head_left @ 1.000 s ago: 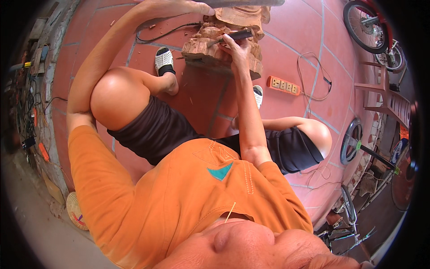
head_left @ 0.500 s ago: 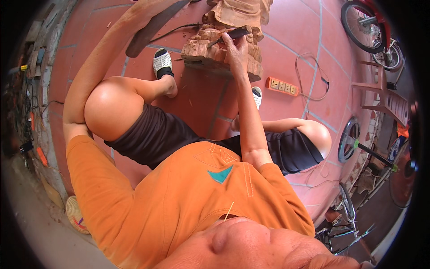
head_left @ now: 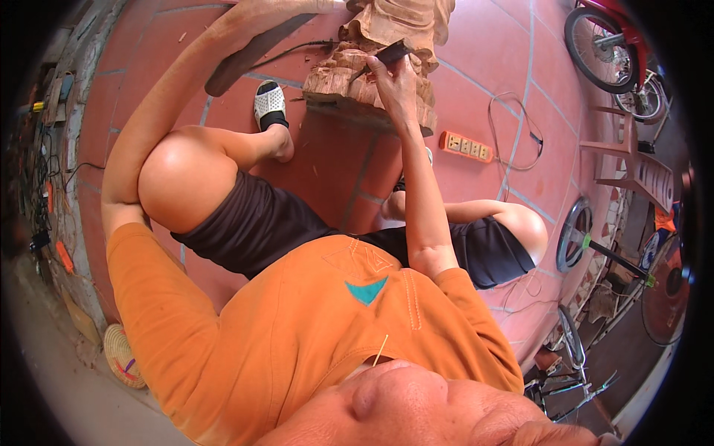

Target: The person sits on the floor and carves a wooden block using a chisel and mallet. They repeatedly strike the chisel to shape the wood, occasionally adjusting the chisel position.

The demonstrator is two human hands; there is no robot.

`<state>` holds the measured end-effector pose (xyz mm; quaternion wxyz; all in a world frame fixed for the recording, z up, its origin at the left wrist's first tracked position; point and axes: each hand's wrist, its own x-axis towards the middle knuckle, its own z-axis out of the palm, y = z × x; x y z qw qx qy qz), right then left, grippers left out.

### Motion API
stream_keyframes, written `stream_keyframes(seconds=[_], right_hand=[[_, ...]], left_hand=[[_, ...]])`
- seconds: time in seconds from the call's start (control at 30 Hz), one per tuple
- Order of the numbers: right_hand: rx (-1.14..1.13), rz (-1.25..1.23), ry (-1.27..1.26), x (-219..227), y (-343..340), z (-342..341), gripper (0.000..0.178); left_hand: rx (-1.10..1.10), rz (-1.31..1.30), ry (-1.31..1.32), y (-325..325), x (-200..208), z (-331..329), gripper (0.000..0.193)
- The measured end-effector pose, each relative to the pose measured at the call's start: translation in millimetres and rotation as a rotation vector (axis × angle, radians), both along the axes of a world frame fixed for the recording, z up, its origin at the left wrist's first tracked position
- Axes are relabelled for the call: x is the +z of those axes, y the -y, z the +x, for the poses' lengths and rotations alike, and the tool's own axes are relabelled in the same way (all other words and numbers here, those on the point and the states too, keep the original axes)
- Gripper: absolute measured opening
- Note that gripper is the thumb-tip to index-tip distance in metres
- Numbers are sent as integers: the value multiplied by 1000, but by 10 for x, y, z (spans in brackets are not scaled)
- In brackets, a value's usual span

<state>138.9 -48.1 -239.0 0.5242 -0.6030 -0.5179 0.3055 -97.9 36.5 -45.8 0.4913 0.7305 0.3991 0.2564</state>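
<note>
A carved wooden figure [head_left: 398, 26] with a rough base [head_left: 335, 85] stands in front of me at the top of the view. Closed around a dark-handled chisel [head_left: 393, 52], my right hand [head_left: 398, 85] is over the front of the base. The chisel's thin blade slants down left to the carved wood. My left arm reaches up along the left side, and my left hand [head_left: 327, 6] is cut by the top edge beside the figure, its fingers hidden. A long dark wooden club-like piece [head_left: 245, 56] runs beneath that forearm; whether the hand holds it is unclear.
An orange power strip [head_left: 465, 146] with a looped cable [head_left: 494, 119] lies right of the base on red floor tiles. A black cord [head_left: 294, 49] leads to the base's left. Bicycles, a red plastic chair [head_left: 632, 160] and a fan [head_left: 669, 297] line the right; a straw hat [head_left: 123, 357] lies left.
My left hand has come into view at the top edge, shifted right toward the figure. My right hand stays on the chisel, its handle tilted slightly more.
</note>
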Motion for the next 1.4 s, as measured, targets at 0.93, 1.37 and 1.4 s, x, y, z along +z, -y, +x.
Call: stream_keyframes(seconds=[0.93, 1.37, 1.4], right_hand=[[86, 55, -366, 305, 387, -236, 14], [98, -85, -381, 103, 693, -400, 10], [49, -65, -409, 170, 680, -270, 10]], left_hand=[[-78, 8, -6, 137, 91, 29, 56], [-111, 46, -30, 130, 149, -85, 58], [-160, 43, -5, 105, 38, 39, 59]])
